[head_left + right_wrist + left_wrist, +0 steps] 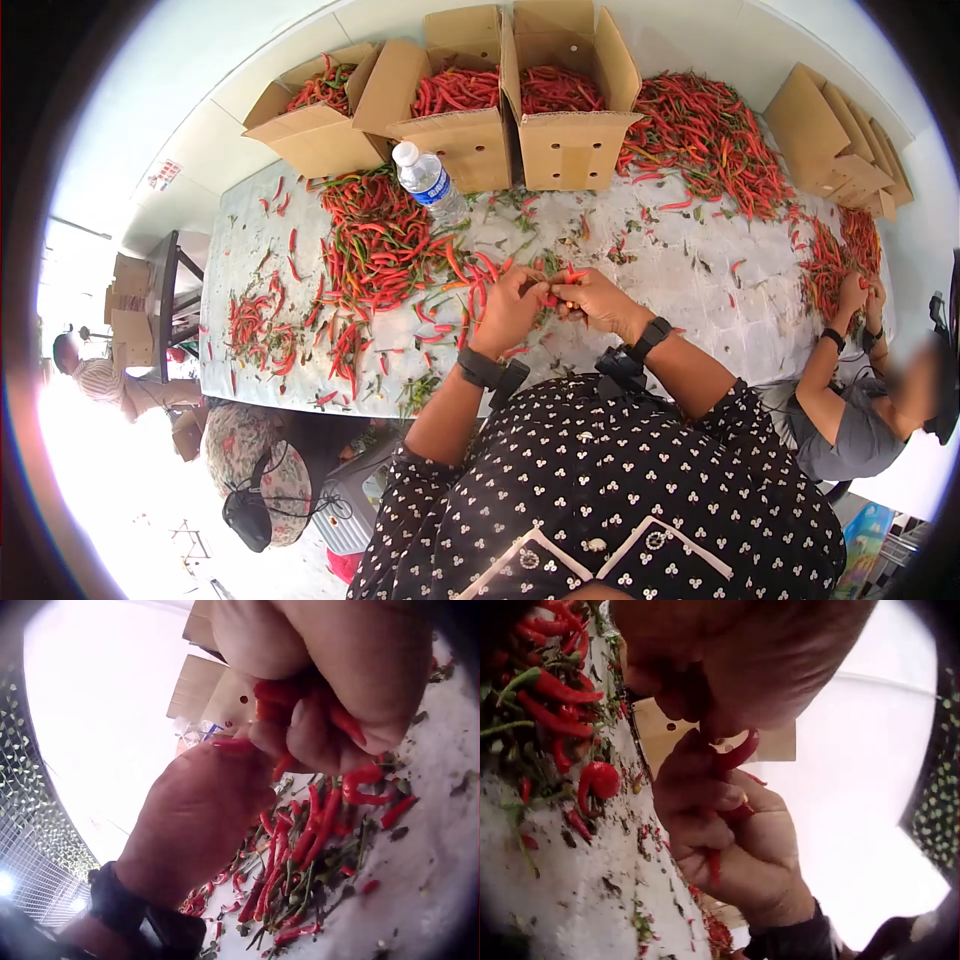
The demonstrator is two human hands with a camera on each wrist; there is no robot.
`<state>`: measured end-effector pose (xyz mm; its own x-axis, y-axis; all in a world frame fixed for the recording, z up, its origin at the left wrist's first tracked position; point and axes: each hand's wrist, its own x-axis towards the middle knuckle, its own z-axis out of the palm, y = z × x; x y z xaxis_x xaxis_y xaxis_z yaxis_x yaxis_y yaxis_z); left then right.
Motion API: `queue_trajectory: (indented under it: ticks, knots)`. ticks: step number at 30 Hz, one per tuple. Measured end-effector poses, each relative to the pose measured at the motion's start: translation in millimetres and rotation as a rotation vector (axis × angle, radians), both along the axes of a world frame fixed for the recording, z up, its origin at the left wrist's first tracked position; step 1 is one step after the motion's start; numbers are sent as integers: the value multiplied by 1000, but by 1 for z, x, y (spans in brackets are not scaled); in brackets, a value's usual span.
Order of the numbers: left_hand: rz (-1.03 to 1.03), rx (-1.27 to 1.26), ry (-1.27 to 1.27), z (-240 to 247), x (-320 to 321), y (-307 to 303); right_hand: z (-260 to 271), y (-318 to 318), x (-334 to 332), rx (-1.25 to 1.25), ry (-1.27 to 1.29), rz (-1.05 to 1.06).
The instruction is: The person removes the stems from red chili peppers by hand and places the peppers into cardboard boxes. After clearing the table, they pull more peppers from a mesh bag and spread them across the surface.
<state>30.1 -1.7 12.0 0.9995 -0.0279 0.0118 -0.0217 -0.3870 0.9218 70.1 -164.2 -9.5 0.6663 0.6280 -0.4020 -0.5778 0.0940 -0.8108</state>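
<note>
Both hands meet over the table in the head view. My left hand (508, 312) pinches a red chili between thumb and fingers; in the left wrist view a curved red chili (739, 752) sticks out where the hands meet. Curled around several red chilies (277, 697) is my right hand (603, 303), also seen from the left wrist (735, 832) with red pieces between its fingers. Loose red chilies with green stems (315, 832) lie below the hands. How much of the chili each hand has hold of is partly hidden by the fingers.
A big chili pile (375, 245) lies left, with a water bottle (428, 180) behind it. Open cardboard boxes (570, 150) of chilies line the back. Another heap (700, 140) sits back right. One person (860, 420) works at right; another, in a floral hat (285, 480), is lower left.
</note>
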Motion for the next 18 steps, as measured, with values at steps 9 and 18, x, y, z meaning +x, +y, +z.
queue_trajectory:
  ticks: [9, 18]
  knots:
    - [-333, -180, 391, -3, -1, 39, -8, -33, -2, 86, -51, 198]
    - [-120, 762, -99, -31, 18, 23, -11, -44, -7, 168, 133, -91]
